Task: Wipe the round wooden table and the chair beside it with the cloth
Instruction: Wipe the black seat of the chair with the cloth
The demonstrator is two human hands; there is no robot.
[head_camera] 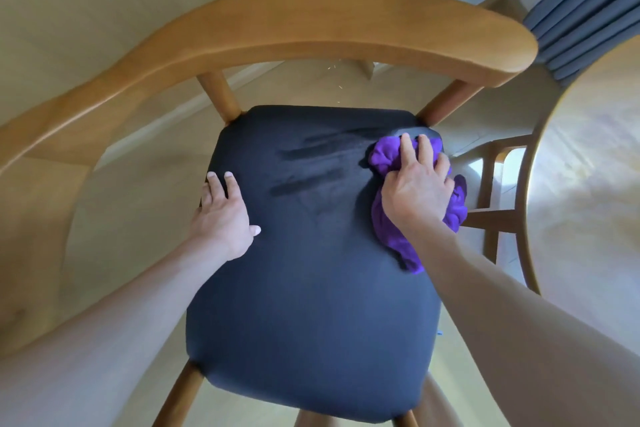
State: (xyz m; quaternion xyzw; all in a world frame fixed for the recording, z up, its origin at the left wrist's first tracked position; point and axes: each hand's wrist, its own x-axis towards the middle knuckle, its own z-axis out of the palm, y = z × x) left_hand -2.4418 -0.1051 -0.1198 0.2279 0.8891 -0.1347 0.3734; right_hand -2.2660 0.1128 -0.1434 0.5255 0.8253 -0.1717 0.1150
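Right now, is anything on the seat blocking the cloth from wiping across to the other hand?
Nothing visible. The right hand presses the purple cloth at the seat's far right corner, and the dark cushion between it and the left hand is bare.

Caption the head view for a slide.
Right hand presses purple cloth on dark chair seat; left hand steadies its edge.

Two bare forearms enter from the lower corners of the head view, uncovered along their whole visible length, with no sleeve edge showing. The bare left hand (223, 215) and bare right hand (417, 189) carry short, unpainted fingernails; fingers and wrists are likewise bare.
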